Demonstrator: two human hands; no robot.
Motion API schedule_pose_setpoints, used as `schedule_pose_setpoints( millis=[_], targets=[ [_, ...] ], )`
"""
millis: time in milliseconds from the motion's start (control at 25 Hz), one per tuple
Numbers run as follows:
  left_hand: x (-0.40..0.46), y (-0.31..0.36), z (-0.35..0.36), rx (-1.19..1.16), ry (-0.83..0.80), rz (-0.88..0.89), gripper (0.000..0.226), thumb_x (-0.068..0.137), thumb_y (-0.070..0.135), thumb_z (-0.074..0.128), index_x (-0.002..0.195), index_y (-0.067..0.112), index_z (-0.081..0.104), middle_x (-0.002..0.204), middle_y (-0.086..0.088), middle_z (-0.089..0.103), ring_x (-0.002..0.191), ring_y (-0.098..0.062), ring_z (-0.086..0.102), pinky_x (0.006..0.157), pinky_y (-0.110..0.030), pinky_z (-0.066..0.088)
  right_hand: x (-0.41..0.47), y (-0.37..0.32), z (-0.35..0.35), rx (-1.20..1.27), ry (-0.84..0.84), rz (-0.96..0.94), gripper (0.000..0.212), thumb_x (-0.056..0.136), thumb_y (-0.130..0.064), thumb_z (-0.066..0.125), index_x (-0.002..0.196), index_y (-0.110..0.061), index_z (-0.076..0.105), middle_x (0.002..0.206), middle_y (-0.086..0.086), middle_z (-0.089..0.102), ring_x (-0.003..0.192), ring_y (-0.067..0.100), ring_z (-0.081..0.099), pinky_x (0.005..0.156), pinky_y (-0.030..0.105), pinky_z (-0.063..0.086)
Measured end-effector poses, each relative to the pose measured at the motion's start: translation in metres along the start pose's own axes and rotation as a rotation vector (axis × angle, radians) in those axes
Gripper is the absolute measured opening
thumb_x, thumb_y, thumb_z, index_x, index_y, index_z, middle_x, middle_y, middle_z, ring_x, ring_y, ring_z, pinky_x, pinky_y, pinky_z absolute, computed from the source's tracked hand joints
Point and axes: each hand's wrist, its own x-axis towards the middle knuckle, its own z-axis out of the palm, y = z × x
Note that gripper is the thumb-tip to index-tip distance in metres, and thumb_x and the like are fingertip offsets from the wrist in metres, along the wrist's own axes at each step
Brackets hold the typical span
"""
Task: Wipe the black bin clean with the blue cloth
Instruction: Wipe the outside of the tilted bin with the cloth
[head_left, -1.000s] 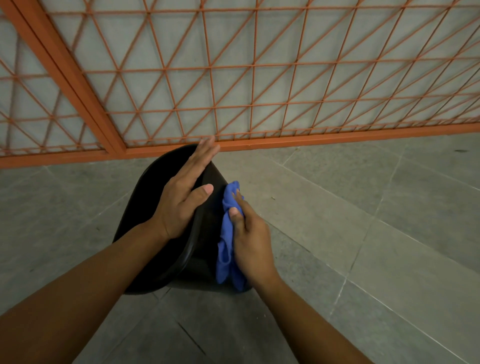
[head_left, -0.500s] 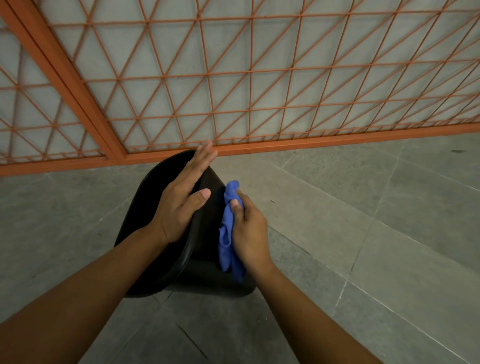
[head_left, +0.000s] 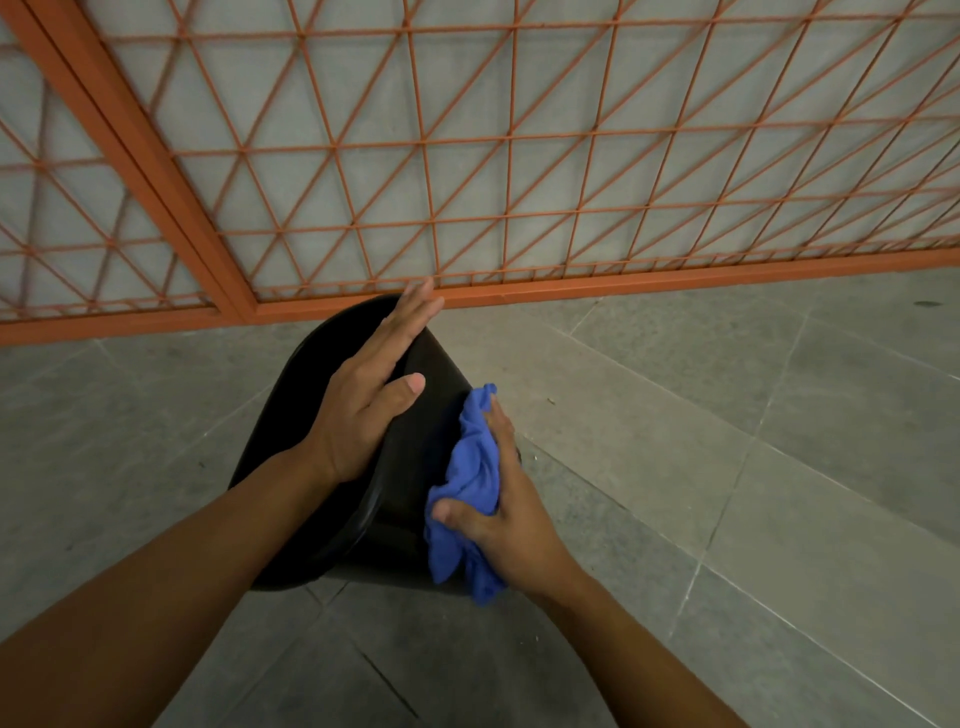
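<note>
**A:** What is the setting like?

**B:** A floor of large grey stone tiles (head_left: 675, 441) with thin pale joints fills the near and right parts of the scene. Along the far side runs an orange metal fence (head_left: 467, 171) of crossed bars forming triangles, with a thick orange rail at its base and a slanted post at the left. Pale grey paving shows through it.

**A:** Where is the bin, and what is in it?

**B:** The black bin (head_left: 415, 467) sits on the floor at the centre, just near of the fence rail, tipped over toward the left. Its inside is too dark to make out.

**A:** And the hands?

**B:** The left hand (head_left: 363, 405) lies flat on the bin's upper rim, fingers straight and pointing far, thumb spread out on the bin wall. The right hand (head_left: 498, 514) grips the bunched blue cloth (head_left: 467, 499), thumb curled over it, and presses it against the bin's right outer side, low down near the floor
</note>
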Motion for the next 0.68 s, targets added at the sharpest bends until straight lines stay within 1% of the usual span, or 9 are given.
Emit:
schedule_pose_setpoints(
  millis=[80, 120, 200, 280, 360, 440, 520, 600, 680],
  targets=[
    [-0.001, 0.0, -0.001, -0.014, 0.015, -0.014, 0.065, 0.09, 0.032, 0.039, 0.148, 0.004, 0.03, 0.161, -0.007, 0.021, 0.151, -0.02, 0.014, 0.122, -0.038, 0.013, 0.013, -0.007, 0.008, 0.096, 0.154, -0.001, 0.069, 0.081, -0.048, 0.06, 0.14, -0.032, 0.027, 0.145, -0.01, 0.035, 0.134, 0.0, 0.031, 0.11, 0.02, 0.028],
    [-0.001, 0.001, 0.0, -0.013, 0.014, -0.021, 0.065, 0.089, 0.032, 0.039, 0.148, 0.006, 0.03, 0.161, -0.007, 0.021, 0.151, -0.019, 0.014, 0.122, -0.037, 0.013, 0.019, -0.009, 0.006, 0.136, 0.232, 0.034, 0.053, 0.087, -0.039, 0.057, 0.134, -0.032, 0.035, 0.133, -0.01, 0.048, 0.123, -0.003, 0.043, 0.099, 0.009, 0.034],
    [0.001, 0.003, 0.003, 0.013, 0.007, -0.014, 0.065, 0.09, 0.032, 0.039, 0.149, 0.008, 0.029, 0.161, -0.007, 0.021, 0.151, -0.018, 0.014, 0.122, -0.039, 0.013, 0.022, -0.016, 0.003, 0.16, 0.354, 0.153, 0.04, 0.092, -0.031, 0.05, 0.131, -0.025, 0.042, 0.118, -0.008, 0.057, 0.109, -0.001, 0.055, 0.08, 0.0, 0.04],
    [0.003, 0.004, 0.005, 0.037, -0.005, 0.011, 0.065, 0.09, 0.033, 0.039, 0.149, 0.006, 0.03, 0.161, -0.008, 0.022, 0.151, -0.019, 0.014, 0.122, -0.045, 0.013, 0.003, -0.022, 0.011, 0.175, 0.386, 0.198, 0.046, 0.093, -0.031, 0.046, 0.137, -0.022, 0.036, 0.128, -0.01, 0.052, 0.109, -0.009, 0.051, 0.08, -0.004, 0.037],
    [0.003, 0.003, 0.005, 0.042, -0.011, 0.02, 0.066, 0.09, 0.033, 0.039, 0.149, 0.005, 0.03, 0.161, -0.009, 0.021, 0.151, -0.02, 0.014, 0.122, -0.046, 0.013, -0.017, -0.038, 0.027, 0.162, 0.363, 0.151, 0.056, 0.092, -0.038, 0.045, 0.143, -0.025, 0.025, 0.14, -0.018, 0.035, 0.114, -0.021, 0.039, 0.091, -0.003, 0.031],
    [0.002, 0.003, 0.004, 0.033, -0.006, 0.02, 0.064, 0.09, 0.032, 0.039, 0.149, 0.007, 0.029, 0.161, -0.01, 0.021, 0.151, -0.021, 0.014, 0.122, -0.043, 0.013, -0.011, -0.047, 0.034, 0.111, 0.318, 0.053, 0.062, 0.09, -0.047, 0.044, 0.144, -0.026, 0.023, 0.147, -0.018, 0.026, 0.131, -0.01, 0.027, 0.108, 0.01, 0.024],
    [0.001, 0.002, 0.002, 0.012, 0.012, 0.002, 0.064, 0.089, 0.031, 0.04, 0.148, 0.009, 0.029, 0.161, -0.009, 0.021, 0.151, -0.021, 0.014, 0.122, -0.044, 0.013, 0.011, -0.049, 0.027, 0.078, 0.307, 0.048, 0.057, 0.09, -0.044, 0.044, 0.142, -0.024, 0.029, 0.148, -0.011, 0.033, 0.134, 0.0, 0.031, 0.113, 0.023, 0.026],
    [0.001, 0.003, 0.002, 0.009, 0.023, -0.009, 0.065, 0.089, 0.031, 0.041, 0.148, 0.008, 0.029, 0.161, -0.007, 0.021, 0.151, -0.021, 0.015, 0.122, -0.046, 0.014, 0.03, -0.046, 0.013, 0.074, 0.368, 0.12, 0.039, 0.095, -0.035, 0.044, 0.131, -0.02, 0.043, 0.128, -0.005, 0.055, 0.114, -0.001, 0.051, 0.103, 0.02, 0.038],
    [0.003, 0.004, 0.004, 0.029, 0.009, -0.004, 0.066, 0.088, 0.032, 0.04, 0.149, 0.008, 0.029, 0.161, -0.007, 0.022, 0.151, -0.019, 0.015, 0.122, -0.044, 0.014, 0.025, -0.043, 0.009, 0.078, 0.423, 0.221, 0.015, 0.097, -0.028, 0.041, 0.108, -0.024, 0.05, 0.093, -0.01, 0.06, 0.089, -0.006, 0.058, 0.078, 0.003, 0.042]
  ],
)
